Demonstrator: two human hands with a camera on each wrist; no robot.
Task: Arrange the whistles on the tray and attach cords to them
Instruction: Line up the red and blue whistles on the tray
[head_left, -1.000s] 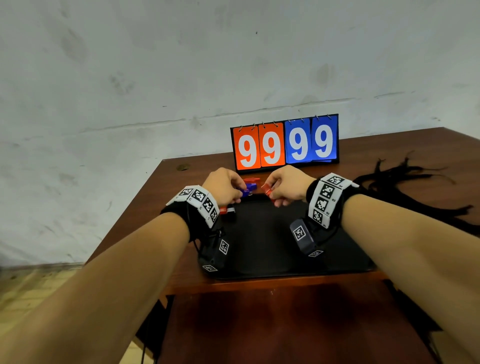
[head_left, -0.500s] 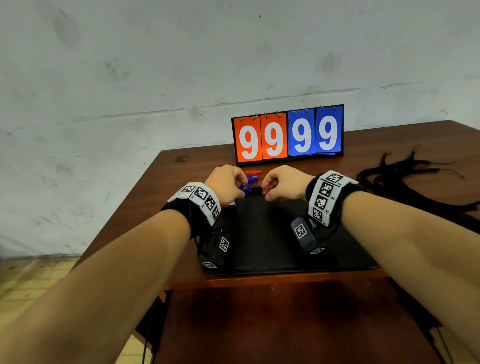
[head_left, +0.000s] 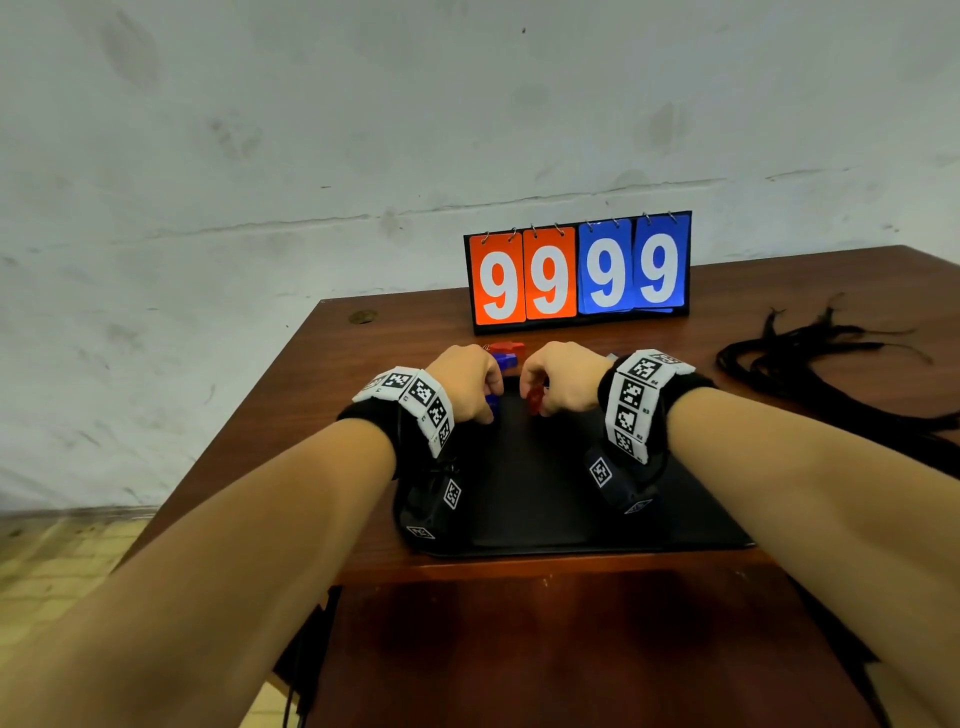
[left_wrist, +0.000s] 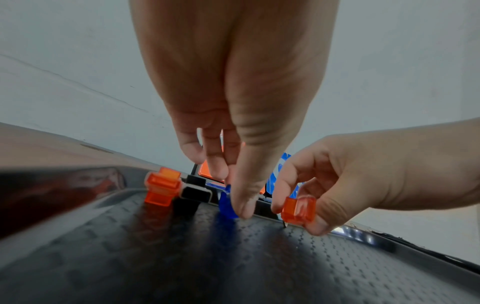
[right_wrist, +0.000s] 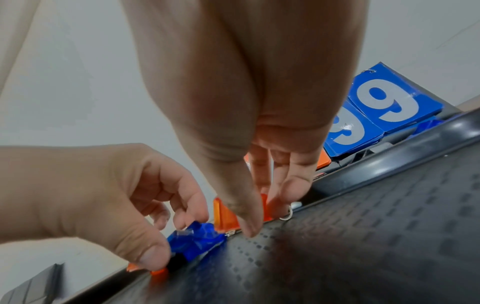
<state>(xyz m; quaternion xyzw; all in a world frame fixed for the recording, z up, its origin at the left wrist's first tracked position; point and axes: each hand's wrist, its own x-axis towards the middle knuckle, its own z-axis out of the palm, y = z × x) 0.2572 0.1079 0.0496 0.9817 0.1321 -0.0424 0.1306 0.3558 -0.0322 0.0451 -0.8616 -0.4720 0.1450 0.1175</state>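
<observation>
Most of the tray (head_left: 571, 499) is bare toward its near edge; whistles (left_wrist: 162, 190) and both hands crowd its far edge, the scoreboard (head_left: 579, 270) standing behind.

Stained, cracked whitish wall (head_left: 260, 156) behind a dark wooden tabletop (head_left: 291, 415); pale yellow tiled floor (head_left: 57, 561) below at left; flip scoreboard (head_left: 579, 273) reading 9999 at back edge.
</observation>
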